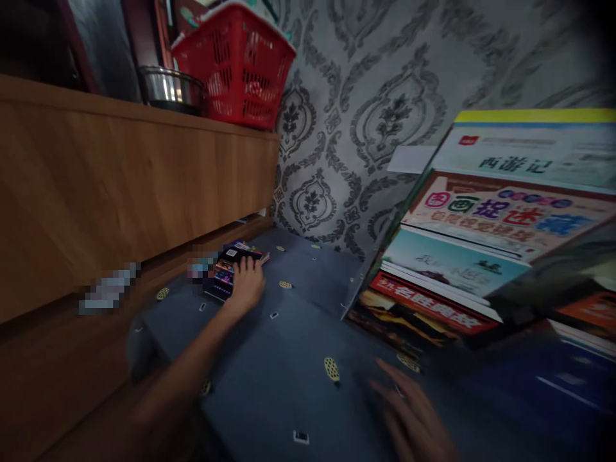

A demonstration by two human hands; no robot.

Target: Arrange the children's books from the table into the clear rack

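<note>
My left hand (248, 281) reaches far across the patterned dark cloth and rests on a small stack of books (225, 264). Its fingers lie spread over the dark, colourful cover of the top book; the thumb cannot be made out. Closer to me, my right hand (409, 410) hovers low over the cloth, slightly blurred, with its fingers apart and nothing in them. Just beyond it leans a rack of overlapping books (462, 244), upright and tilted back, with Chinese titles on their covers.
A blue-grey cloth (269, 359) with yellow and white marks covers the surface. On the left, a wooden cabinet (144, 173) carries a metal pot (172, 90) and a red basket (235, 64). Patterned wallpaper (327, 128) stands behind. More books (587, 321) sit at right.
</note>
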